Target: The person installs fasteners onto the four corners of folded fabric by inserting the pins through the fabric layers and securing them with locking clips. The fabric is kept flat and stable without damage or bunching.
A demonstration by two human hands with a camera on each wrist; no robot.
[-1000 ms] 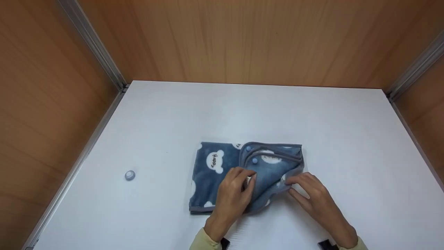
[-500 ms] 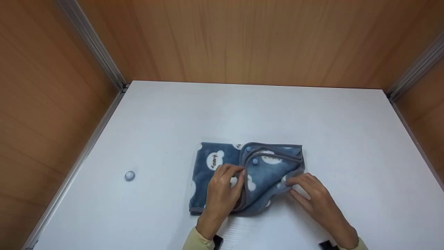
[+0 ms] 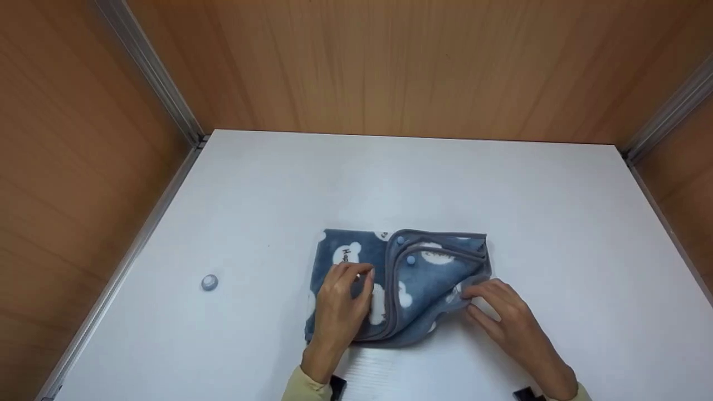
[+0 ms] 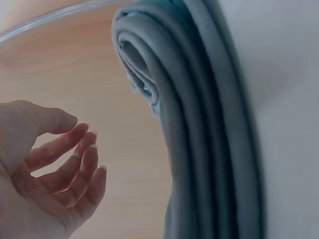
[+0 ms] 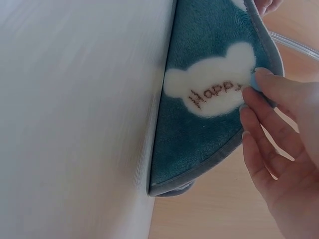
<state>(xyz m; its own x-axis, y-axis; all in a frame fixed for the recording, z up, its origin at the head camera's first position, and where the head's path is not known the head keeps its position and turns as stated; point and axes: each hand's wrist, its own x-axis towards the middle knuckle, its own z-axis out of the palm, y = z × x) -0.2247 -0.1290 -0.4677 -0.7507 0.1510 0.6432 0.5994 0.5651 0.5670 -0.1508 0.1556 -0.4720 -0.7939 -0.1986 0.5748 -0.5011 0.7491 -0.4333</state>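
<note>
A folded blue plush blanket (image 3: 423, 278) with grey trim, white bear-head patches and blue snaps lies near the table's front. Its right part is folded over in rounded layers, whose stacked edges (image 4: 199, 124) fill the middle of the left wrist view. My left hand (image 3: 337, 301) hovers over the blanket's left part. In the left wrist view that hand (image 4: 55, 169) is loosely curved, with nothing in it. At the near right, my right hand (image 3: 507, 314) pinches the blanket's edge. Up close, its thumb and forefinger hold that trim beside a light-blue snap (image 5: 255, 82).
A small round grey-white object (image 3: 209, 282) sits on the white table (image 3: 267, 195) to the left. Wooden panels (image 3: 367, 67) rise behind and at both sides, with metal rails (image 3: 156, 67) in the corners.
My left hand has moved left, off the folded flap's edge and over the flat left part. The flap's rounded border now shows more fully. My right hand stays nearly still on the edge.
</note>
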